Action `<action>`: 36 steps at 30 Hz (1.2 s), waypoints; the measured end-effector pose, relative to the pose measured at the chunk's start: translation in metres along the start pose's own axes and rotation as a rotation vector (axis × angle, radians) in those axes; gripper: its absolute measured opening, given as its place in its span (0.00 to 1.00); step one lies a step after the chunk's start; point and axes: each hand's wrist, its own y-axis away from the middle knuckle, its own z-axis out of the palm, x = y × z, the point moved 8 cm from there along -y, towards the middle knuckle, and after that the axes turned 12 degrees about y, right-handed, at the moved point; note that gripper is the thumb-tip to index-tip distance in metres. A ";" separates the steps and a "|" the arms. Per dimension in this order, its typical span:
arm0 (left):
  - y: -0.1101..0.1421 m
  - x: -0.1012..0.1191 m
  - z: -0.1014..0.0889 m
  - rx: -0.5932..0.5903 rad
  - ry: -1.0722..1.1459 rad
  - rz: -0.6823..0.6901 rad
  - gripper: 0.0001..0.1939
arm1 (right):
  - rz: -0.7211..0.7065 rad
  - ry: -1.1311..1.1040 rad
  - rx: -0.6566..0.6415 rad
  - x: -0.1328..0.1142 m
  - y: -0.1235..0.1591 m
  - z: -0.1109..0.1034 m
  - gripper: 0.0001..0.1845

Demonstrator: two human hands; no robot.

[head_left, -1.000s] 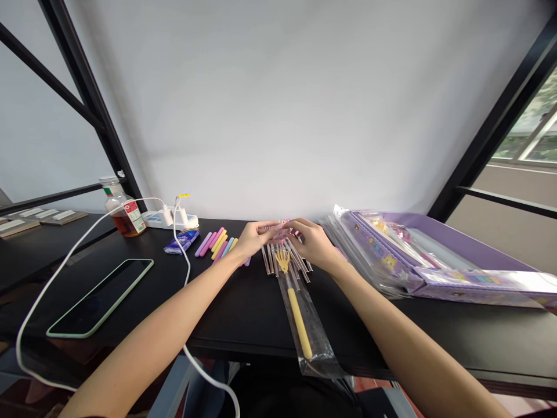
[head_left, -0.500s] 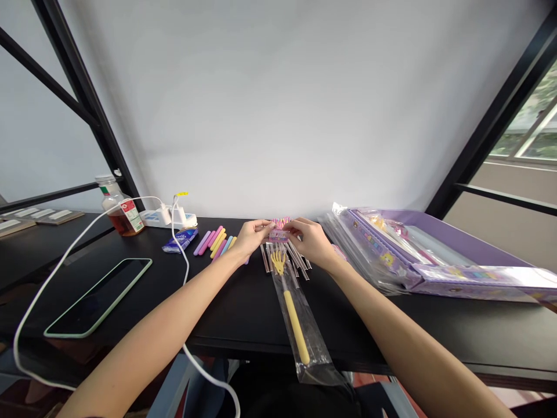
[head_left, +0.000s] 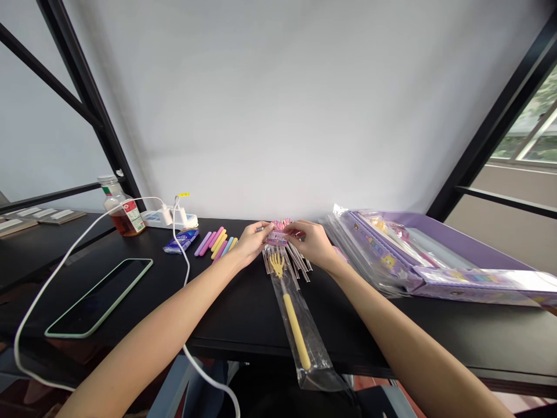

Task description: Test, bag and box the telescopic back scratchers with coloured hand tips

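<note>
At the middle of the desk, my left hand (head_left: 253, 242) pinches the left end of a small pink printed card (head_left: 277, 237). My right hand (head_left: 310, 239) has its fingers closed at the card's right end. The card lies across the top of a clear plastic bag (head_left: 319, 354). Inside the bag is a yellow back scratcher (head_left: 296, 331), its hand-shaped head towards the card and its handle towards me. Beneath and beside it, several thin metal rods (head_left: 300, 261) fan out. Behind the card shows a bunch of small multicoloured pieces (head_left: 282, 223), partly hidden by my fingers.
Several pastel handles (head_left: 216, 242) lie left of my hands, beside a blue packet (head_left: 181, 240). Farther left are a phone (head_left: 100, 299), a power strip (head_left: 185, 219), a white cable (head_left: 56, 270) and a bottle (head_left: 122, 212). A purple box (head_left: 470, 244) and plastic bags (head_left: 361, 261) lie right.
The card and the bag's top have shifted slightly left and towards me between my fingers. Both hands stay in nearly the same place.
</note>
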 end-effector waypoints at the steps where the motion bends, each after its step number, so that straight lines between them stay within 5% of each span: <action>1: 0.000 0.000 0.000 -0.002 0.003 -0.005 0.12 | 0.010 -0.016 0.007 0.001 0.000 -0.001 0.06; 22: 0.001 0.000 0.001 0.013 0.056 -0.054 0.07 | 0.028 -0.025 -0.095 0.006 0.002 0.005 0.09; 36: 0.005 0.005 0.008 -0.017 0.082 -0.036 0.08 | -0.080 0.104 -0.188 -0.010 0.006 0.009 0.21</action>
